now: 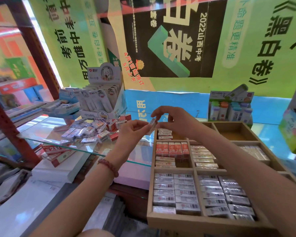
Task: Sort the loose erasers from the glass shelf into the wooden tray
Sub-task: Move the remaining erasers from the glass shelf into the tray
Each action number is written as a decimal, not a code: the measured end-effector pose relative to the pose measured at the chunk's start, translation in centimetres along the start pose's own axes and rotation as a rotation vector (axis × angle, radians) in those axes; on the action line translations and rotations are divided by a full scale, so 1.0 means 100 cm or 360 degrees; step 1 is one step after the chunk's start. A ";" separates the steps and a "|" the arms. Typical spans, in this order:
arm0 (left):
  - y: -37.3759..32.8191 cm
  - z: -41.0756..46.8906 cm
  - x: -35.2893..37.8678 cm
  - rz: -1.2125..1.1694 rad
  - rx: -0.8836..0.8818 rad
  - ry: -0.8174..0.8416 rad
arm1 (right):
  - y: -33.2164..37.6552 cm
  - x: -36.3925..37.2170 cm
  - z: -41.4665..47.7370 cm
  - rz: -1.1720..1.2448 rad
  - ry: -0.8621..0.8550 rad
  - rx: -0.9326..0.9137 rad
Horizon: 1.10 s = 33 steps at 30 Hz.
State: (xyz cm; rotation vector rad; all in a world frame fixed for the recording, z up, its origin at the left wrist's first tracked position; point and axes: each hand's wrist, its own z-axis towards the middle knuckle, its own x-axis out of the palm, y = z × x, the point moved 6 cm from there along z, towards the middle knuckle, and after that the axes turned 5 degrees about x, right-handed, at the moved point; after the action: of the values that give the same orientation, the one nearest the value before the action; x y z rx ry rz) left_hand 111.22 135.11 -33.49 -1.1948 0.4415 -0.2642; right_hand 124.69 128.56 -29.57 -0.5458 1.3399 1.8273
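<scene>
Left hand [132, 132] and right hand [175, 120] both pinched one eraser [152, 126], long axis near upright, over the tray's [203, 224] far-left corner.

- The wooden tray [171, 219] is pale wood, smooth and not shiny.
- The glass shelf [41, 127] is clear, shiny glass.
- The loose erasers [91, 130] have shiny, crinkly plastic wrap.
- The held eraser [152, 125] looks a little shiny too.
- The bracelet [108, 165] is dark red, glossy beads.
- The poster [263, 48] is creased paper.
</scene>
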 end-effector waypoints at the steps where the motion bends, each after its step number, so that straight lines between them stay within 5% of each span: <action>1: -0.001 -0.001 0.003 0.0006 0.0027 0.0030 | 0.000 0.000 -0.001 -0.0013 0.0039 0.0002; 7: 0.001 0.001 0.019 0.0194 0.0183 0.0180 | -0.017 0.001 -0.004 -0.0159 0.0198 0.0157; 12: 0.021 0.008 0.032 0.0902 0.0323 0.0314 | -0.037 -0.011 -0.009 -0.0642 0.0214 0.0432; 17: 0.015 0.005 0.034 0.0912 0.0265 0.0333 | -0.040 -0.018 -0.013 -0.0728 0.0263 0.0467; 23: 0.018 0.001 0.047 0.1310 0.0251 0.0553 | -0.044 -0.016 -0.014 -0.0789 0.0396 0.0498; 33: 0.025 0.003 0.040 0.1301 0.0303 0.0409 | -0.044 -0.008 -0.012 -0.0516 0.0321 0.0492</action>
State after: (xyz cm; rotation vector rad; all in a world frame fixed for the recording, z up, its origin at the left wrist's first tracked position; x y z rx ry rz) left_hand 114.81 134.58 -36.53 -0.7169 1.0615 0.2481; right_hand 128.50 127.70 -31.99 -0.7446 1.5321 1.3017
